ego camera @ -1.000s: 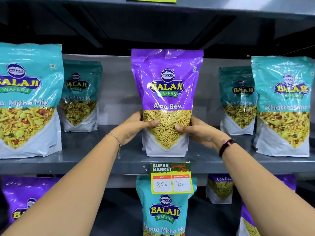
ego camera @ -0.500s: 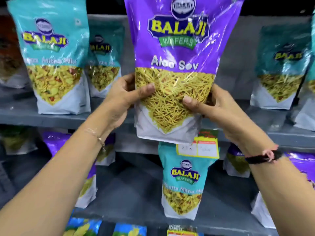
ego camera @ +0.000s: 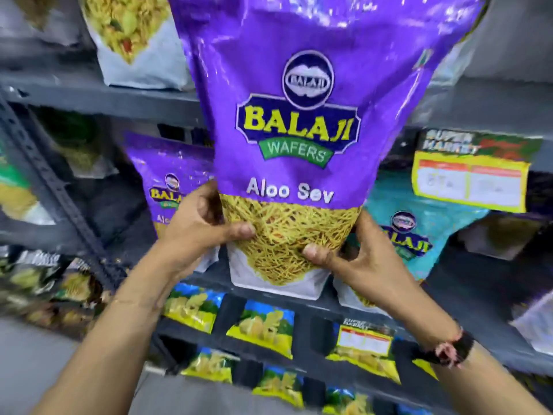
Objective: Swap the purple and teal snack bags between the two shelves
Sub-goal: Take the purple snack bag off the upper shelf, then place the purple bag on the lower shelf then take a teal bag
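Note:
I hold a purple Aloo Sev bag [ego camera: 299,121] upright in front of the shelves, off the upper shelf [ego camera: 104,95]. My left hand [ego camera: 197,232] grips its lower left side and my right hand [ego camera: 356,259] its lower right side. The bag's bottom hangs at the level of the lower shelf [ego camera: 463,283]. Behind it on that shelf stands another purple bag [ego camera: 170,181] to the left and a teal bag [ego camera: 419,226] to the right, both partly hidden. A teal-type mix bag [ego camera: 134,40] stands on the upper shelf at top left.
A yellow price tag [ego camera: 469,178] hangs from the upper shelf edge at right. Small yellow and blue snack packs [ego camera: 260,324] fill racks below the lower shelf. A slanted metal upright [ego camera: 57,196] runs down the left. More bags stand dimly at far left and right.
The purple bag came off the upper shelf and moved down and toward me, both hands still on it. My view dropped, bringing the lower shelf and bottom racks into sight.

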`<state>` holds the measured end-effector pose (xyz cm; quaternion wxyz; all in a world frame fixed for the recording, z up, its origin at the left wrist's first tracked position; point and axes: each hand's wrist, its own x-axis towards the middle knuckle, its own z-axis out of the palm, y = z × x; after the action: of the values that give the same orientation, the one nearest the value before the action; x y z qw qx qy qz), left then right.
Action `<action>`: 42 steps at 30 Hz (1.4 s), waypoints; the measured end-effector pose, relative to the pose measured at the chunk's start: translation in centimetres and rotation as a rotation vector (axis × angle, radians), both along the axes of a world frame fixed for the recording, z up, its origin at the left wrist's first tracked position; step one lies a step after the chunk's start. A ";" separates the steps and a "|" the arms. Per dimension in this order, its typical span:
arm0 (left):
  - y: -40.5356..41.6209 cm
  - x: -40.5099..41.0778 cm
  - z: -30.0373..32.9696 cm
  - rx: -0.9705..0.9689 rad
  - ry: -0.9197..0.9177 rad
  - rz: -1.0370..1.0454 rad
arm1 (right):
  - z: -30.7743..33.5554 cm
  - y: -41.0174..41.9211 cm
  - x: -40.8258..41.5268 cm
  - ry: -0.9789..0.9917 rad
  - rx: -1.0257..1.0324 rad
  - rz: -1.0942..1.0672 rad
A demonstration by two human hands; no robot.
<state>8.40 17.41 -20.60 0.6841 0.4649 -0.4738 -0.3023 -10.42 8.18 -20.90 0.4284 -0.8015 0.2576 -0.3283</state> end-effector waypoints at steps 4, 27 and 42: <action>-0.8 0.9 -4.1 0.101 0.065 0.028 | -4.5 -1.2 1.5 0.034 0.063 -0.016; -9.8 4.7 -16.7 0.397 -0.028 0.111 | -16.6 -9.0 7.0 0.086 0.255 -0.139; -7.2 -2.4 -15.1 0.055 -0.397 0.619 | -14.7 -4.6 -0.6 0.009 -0.040 -0.268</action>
<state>6.00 10.17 -35.70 0.6251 0.6542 -0.4259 0.0023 -10.98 3.63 -35.60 0.3634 -0.7697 0.3576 -0.3842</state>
